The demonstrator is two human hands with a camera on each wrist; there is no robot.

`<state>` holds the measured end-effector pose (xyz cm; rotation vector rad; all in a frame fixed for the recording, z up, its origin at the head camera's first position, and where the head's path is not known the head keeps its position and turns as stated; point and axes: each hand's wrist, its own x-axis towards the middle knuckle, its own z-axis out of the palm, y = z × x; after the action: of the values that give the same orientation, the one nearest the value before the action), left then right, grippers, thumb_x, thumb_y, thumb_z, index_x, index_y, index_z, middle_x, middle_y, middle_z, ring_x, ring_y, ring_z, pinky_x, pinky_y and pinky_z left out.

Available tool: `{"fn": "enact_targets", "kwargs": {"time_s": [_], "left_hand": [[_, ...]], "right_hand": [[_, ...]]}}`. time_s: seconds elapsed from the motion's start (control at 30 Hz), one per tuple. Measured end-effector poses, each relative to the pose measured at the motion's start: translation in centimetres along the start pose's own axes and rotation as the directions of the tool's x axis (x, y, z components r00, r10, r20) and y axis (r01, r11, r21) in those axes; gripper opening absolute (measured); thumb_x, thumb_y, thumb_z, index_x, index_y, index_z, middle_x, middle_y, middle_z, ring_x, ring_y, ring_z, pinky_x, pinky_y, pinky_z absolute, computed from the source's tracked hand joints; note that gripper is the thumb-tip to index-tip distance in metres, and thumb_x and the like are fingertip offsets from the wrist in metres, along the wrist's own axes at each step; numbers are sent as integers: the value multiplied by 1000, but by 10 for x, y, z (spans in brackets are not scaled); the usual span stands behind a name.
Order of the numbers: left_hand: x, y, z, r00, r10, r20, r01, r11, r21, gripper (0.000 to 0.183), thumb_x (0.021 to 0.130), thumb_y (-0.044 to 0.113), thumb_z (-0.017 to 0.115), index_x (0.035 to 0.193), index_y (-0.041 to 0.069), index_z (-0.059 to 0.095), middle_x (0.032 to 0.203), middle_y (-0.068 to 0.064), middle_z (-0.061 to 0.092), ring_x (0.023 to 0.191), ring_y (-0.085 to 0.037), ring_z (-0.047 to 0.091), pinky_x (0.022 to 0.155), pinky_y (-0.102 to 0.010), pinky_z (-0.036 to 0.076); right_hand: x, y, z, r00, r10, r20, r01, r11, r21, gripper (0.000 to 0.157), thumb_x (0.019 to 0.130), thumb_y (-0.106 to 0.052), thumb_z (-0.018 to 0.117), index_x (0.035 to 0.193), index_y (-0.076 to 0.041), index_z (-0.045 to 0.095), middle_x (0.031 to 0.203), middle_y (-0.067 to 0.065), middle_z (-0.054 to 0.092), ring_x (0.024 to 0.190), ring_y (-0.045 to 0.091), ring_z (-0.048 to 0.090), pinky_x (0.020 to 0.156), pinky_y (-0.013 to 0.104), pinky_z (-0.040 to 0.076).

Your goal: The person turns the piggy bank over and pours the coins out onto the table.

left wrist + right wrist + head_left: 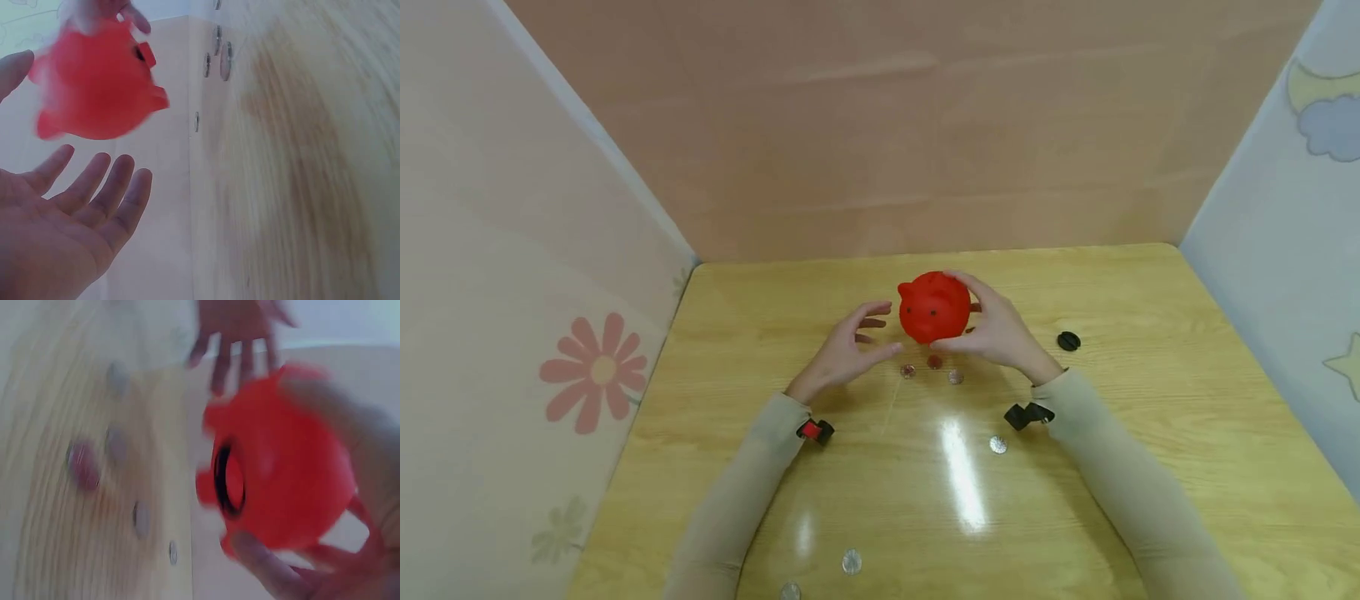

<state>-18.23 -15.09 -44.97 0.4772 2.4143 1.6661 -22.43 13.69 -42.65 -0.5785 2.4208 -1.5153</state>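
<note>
My right hand [1000,329] grips a red piggy bank [934,308] above the table, fingers and thumb curled round its side. In the right wrist view, somewhat blurred, a round hole [230,479] with a dark rim shows in its underside, between the stubby feet. My left hand [847,346] is held out beside the bank, fingers spread and apart from it; its palm [50,240] faces the bank with nothing in it. On the table below the bank lie a few coins [955,377]. A black round plug [1068,341] lies to the right of my right hand.
A coin [997,444] lies near the right wrist camera [1028,415], and other coins [852,561] lie near the table's front edge. Upright panels enclose the wooden table [1150,375] at the left [490,250], back [925,125] and right.
</note>
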Motion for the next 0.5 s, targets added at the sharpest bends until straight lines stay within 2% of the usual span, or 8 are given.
{"fn": "enact_targets", "kwargs": {"time_s": [0.03, 0.1, 0.13, 0.2, 0.3, 0.4, 0.5], "left_hand": [[1, 0, 0, 1000, 3, 3, -3, 1000, 2, 72, 97, 30, 80, 159, 15, 46, 160, -17, 50, 143, -41, 53, 115, -58, 50], [1, 0, 2, 1000, 7, 7, -7, 1000, 8, 73, 97, 30, 79, 159, 14, 45, 161, -16, 50, 143, -40, 53, 115, -58, 50], [2, 0, 2, 1000, 10, 6, -10, 1000, 12, 73, 97, 30, 79, 159, 14, 45, 161, -17, 50, 143, -41, 53, 115, -58, 50], [2, 0, 2, 1000, 13, 3, -13, 1000, 10, 72, 97, 29, 79, 159, 14, 46, 160, -18, 51, 143, -41, 53, 114, -58, 50], [2, 0, 3, 1000, 17, -1, -17, 1000, 3, 72, 96, 28, 80, 158, 17, 47, 159, -19, 51, 142, -42, 54, 114, -58, 50], [3, 1, 2, 1000, 21, 6, -21, 1000, -7, 74, 95, 27, 81, 158, 16, 46, 159, -18, 51, 142, -43, 54, 114, -59, 50], [4, 2, 2, 999, 21, 33, -21, 1000, 3, 76, 95, 29, 81, 160, 15, 44, 160, -18, 49, 143, -43, 53, 115, -59, 49]], "right_hand": [[1, 1, 0, 1000, 6, 4, -6, 1000, 16, 98, 83, -25, 93, 164, -26, 38, 164, 9, 47, 127, 46, 64, 98, 60, 61], [3, 3, -1, 1000, 6, -21, -7, 999, -38, 99, 82, -30, 93, 164, -26, 37, 164, 8, 47, 128, 44, 64, 98, 58, 61], [4, 4, -2, 1000, 12, -23, -13, 999, -34, 100, 83, -29, 93, 165, -26, 36, 164, 10, 47, 127, 45, 64, 98, 58, 61], [3, 4, -3, 999, 36, -2, -35, 998, 49, 99, 85, -23, 91, 166, -24, 34, 163, 12, 47, 127, 48, 64, 98, 62, 60], [0, 1, -4, 999, 28, -16, -28, 1000, -9, 100, 84, -27, 92, 166, -22, 35, 162, 14, 48, 127, 47, 65, 98, 59, 61], [-2, -2, -3, 999, 31, -13, -31, 998, 46, 97, 86, -24, 91, 166, -23, 35, 162, 14, 49, 127, 48, 65, 99, 60, 60], [-3, -5, -3, 998, 50, -39, -49, 998, 25, 100, 85, -26, 91, 166, -24, 33, 164, 14, 46, 129, 46, 63, 101, 59, 60]]}}
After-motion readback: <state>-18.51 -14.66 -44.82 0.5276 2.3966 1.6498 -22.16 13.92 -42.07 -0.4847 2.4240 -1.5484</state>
